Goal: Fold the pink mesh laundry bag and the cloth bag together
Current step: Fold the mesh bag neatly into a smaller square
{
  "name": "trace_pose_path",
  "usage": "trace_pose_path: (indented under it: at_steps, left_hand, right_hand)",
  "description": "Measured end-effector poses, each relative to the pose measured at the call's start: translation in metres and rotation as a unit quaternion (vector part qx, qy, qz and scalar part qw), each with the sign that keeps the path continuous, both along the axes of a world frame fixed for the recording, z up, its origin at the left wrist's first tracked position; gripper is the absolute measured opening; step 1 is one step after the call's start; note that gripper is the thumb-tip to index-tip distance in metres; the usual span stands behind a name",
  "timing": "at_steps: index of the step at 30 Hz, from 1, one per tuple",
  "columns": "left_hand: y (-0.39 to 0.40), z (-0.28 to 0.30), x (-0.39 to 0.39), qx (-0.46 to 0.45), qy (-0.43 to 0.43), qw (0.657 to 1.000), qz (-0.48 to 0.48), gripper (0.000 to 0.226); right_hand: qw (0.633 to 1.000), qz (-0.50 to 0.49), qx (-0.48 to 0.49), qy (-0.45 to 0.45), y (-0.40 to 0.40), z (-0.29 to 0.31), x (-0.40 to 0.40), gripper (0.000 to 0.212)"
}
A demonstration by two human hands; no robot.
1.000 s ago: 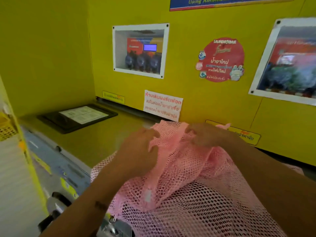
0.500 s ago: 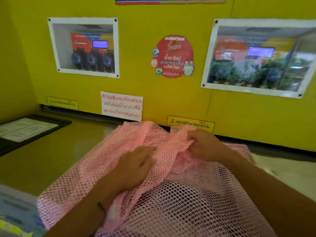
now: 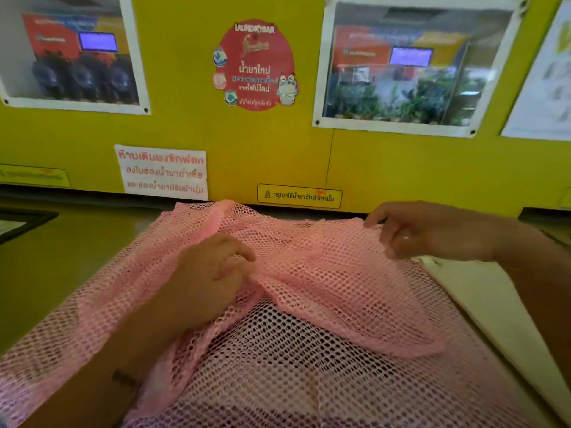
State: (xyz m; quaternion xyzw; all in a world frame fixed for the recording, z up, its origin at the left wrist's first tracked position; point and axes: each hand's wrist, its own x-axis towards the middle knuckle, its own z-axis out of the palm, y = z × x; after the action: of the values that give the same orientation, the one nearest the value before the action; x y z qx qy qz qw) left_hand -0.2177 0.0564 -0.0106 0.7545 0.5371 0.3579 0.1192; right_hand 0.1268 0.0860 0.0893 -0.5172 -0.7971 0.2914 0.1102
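The pink mesh laundry bag (image 3: pixel 324 291) lies spread over the counter in front of me, bunched in folds across its far half. A cream cloth bag (image 3: pixel 488 301) shows from under its right side. My left hand (image 3: pixel 210 273) rests on the mesh near the middle, fingers curled into a fold of it. My right hand (image 3: pixel 432 233) pinches the mesh's far right edge between thumb and fingers and holds it out to the right.
A yellow wall panel (image 3: pixel 262 143) with two framed windows, a red round sticker (image 3: pixel 256 64) and a white notice (image 3: pixel 162 173) stands right behind the counter. A black tray edge (image 3: pixel 21 223) lies at the far left on the olive counter top (image 3: pixel 77 248).
My right hand has pulled the mesh's far edge out to the right, spreading the bag wider. The left hand stays on the middle folds. My view has shifted right and closer.
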Motion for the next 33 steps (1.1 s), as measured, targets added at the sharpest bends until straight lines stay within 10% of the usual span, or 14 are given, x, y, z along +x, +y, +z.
trace_pose_path:
  at_steps: [7,11,15,21,26,33]
  left_hand:
    - [-0.015,0.022,0.036,-0.064,0.210,0.976,-0.002,0.030]
    - [-0.009,0.024,0.028,-0.087,0.197,0.976,-0.003,0.018]
    - [-0.007,0.019,0.026,-0.098,0.195,0.976,0.009,0.035]
    - [0.003,0.016,0.023,-0.040,0.220,0.973,0.058,0.006]
    - [-0.012,0.058,0.013,-0.066,-0.001,0.997,-0.035,0.013]
    - [-0.029,0.096,-0.012,-0.296,-0.094,0.894,-0.322,0.026]
  right_hand:
    - [0.963,0.053,-0.094,-0.245,-0.007,-0.040,-0.045,0.106]
    - [0.954,0.058,-0.003,-0.295,-0.013,-0.048,-0.052,0.094]
    - [0.958,0.070,0.139,-0.241,-0.009,-0.048,-0.043,0.015]
    - [0.977,0.046,0.162,-0.127,-0.001,-0.036,-0.025,0.030]
    - [0.994,0.084,0.069,-0.017,-0.013,-0.018,-0.005,0.039]
    - [0.975,0.139,-0.156,0.081,-0.018,0.022,0.036,0.045]
